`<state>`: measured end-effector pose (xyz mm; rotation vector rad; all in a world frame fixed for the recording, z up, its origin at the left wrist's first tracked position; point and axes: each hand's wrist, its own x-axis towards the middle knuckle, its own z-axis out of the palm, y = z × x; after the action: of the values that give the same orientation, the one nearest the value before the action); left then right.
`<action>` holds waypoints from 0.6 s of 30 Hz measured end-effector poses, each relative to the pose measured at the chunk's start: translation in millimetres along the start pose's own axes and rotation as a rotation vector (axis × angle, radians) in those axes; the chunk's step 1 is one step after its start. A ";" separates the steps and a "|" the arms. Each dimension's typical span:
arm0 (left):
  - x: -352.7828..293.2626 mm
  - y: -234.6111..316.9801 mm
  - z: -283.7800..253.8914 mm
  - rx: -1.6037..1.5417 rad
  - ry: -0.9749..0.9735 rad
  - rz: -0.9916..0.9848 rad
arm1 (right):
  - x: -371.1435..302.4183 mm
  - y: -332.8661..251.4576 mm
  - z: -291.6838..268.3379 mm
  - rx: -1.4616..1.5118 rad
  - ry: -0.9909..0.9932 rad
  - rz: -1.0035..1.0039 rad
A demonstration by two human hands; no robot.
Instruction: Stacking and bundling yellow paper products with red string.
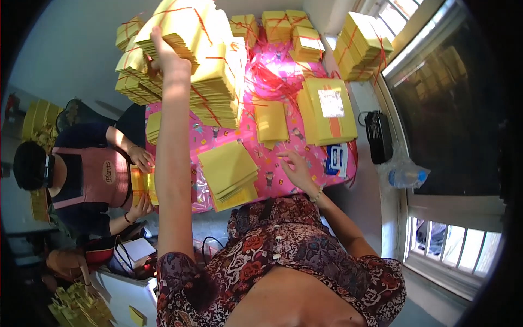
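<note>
My left arm stretches far up to the tall pile of yellow paper bundles tied with red string. There my left hand (168, 60) is closed on the edge of the top bundle (188, 24), one finger on its side and the others partly hidden. More tied bundles (215, 98) lie beneath it. My right hand (297, 170) hovers low over the pink patterned tablecloth (278, 188), fingers apart and holding nothing. Near it are a loose stack of yellow paper (227, 169), a smaller stack (271, 121) and a thick stack with a white label (327, 111).
To the left a person in a pink apron (101, 177) handles yellow paper (143, 182). Red strings (272, 82) sprawl across the far table. Along the right wall sit a black case (377, 136), a bagged bottle (406, 177) and a tied bundle (359, 46). A blue-and-white packet (336, 159) lies at the table's right edge.
</note>
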<state>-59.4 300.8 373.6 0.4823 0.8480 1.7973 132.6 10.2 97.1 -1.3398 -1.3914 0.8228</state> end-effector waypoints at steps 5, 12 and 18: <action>-10.4 -14.7 9.9 0.190 -0.171 0.045 | -45.3 23.3 -6.1 0.023 0.014 0.279; 7.3 -9.7 -16.3 0.392 -0.085 0.074 | -44.1 56.7 7.5 -0.020 -0.061 0.241; -10.2 -11.8 -20.6 0.353 -0.183 0.104 | -25.2 68.4 10.0 -0.049 -0.071 0.250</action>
<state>-61.9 287.2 351.8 0.9196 1.0302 1.6690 140.7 -2.1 25.0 -1.5570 -1.3218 1.0159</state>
